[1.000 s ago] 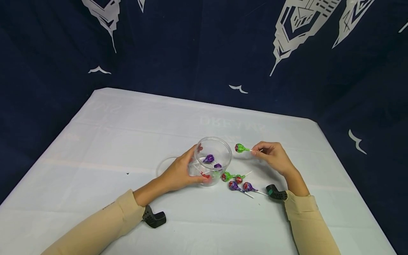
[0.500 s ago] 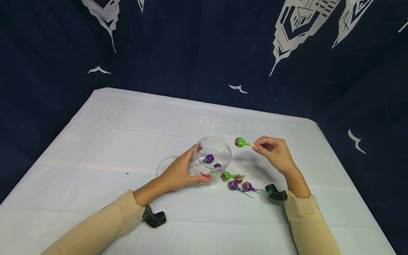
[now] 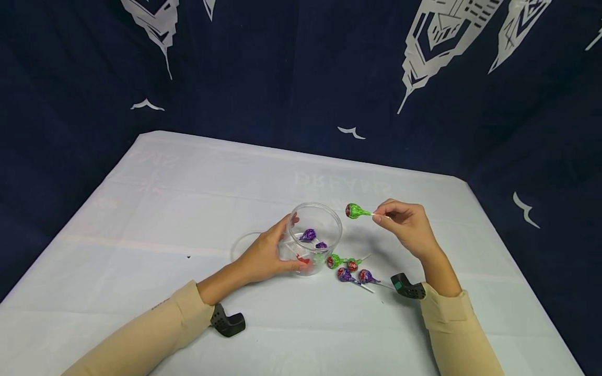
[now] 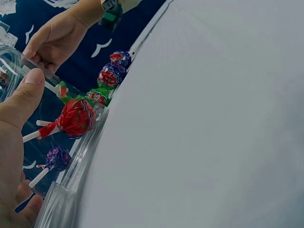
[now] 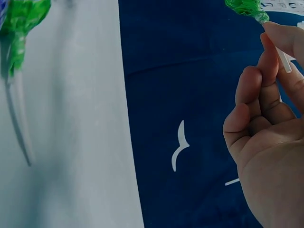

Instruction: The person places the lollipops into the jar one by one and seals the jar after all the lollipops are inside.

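My left hand (image 3: pixel 263 254) grips a clear round plastic jar (image 3: pixel 314 250) around its side, thumb in front. Inside lie purple-wrapped lollipops (image 3: pixel 308 235) and a red-wrapped lollipop (image 4: pixel 78 117), which shows large through the wall in the left wrist view. My right hand (image 3: pixel 408 227) pinches the white stick of a green-wrapped lollipop (image 3: pixel 356 211) between thumb and forefinger. That lollipop is raised to the right of the jar's rim, its head pointing left toward the opening. In the right wrist view the stick's end pokes out past the fingers.
Beside the jar on the white tablecloth (image 3: pixel 188 177) lie several loose lollipops: a green one (image 3: pixel 334 261) and purple ones (image 3: pixel 365 276). A clear round lid (image 3: pixel 242 241) lies left of the jar, partly behind the left hand. A dark blue curtain (image 3: pixel 263 78) hangs behind the table.
My right hand has risen slightly with the green lollipop over the past second, then stayed nearly still. The left hand and the jar have not moved.
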Demonstrator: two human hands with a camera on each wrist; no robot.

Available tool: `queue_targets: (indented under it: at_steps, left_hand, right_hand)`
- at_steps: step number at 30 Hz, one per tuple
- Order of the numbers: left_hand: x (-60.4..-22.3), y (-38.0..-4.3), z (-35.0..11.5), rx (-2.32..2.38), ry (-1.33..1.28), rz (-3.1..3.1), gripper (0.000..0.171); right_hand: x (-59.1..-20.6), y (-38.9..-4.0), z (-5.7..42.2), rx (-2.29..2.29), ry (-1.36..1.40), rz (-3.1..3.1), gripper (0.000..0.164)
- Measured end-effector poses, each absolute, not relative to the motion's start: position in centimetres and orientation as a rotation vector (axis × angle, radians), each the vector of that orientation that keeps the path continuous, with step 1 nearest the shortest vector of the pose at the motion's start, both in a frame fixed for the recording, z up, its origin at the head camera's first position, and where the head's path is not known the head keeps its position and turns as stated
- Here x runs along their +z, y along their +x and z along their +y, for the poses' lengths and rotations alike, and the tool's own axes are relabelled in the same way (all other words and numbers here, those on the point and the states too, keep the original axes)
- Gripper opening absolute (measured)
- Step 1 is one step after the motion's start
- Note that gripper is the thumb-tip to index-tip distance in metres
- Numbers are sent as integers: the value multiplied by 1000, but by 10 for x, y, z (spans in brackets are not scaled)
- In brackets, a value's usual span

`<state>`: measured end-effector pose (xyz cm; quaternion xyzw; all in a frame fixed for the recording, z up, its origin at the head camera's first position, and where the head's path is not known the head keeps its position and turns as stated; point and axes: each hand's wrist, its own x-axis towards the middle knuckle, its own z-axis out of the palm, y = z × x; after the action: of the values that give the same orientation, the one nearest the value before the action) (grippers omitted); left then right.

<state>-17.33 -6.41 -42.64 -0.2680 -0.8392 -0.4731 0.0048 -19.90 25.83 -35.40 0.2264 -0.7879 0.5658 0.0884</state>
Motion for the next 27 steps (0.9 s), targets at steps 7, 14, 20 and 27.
queue_targets:
  at_steps: [7,14,20,27]
  left_hand:
    - [-427,-173,-64,-1485,-836,-2625,110]
    - [-427,-173,-64,-1491,-832,-2627,111]
    - [-425,-171,-66,-1488,-817,-2636,110]
    - [-425,-172,-64,-1492,-832,-2635,109]
  right_hand:
    - [-349,-197,252,1715,722,-2304,7]
    - [-347,-196,246,1716,784,-2278,11]
    - [-345,-199,237,1731,846,-2249,10]
    - [-342,-200,231,1740,851,-2247,11]
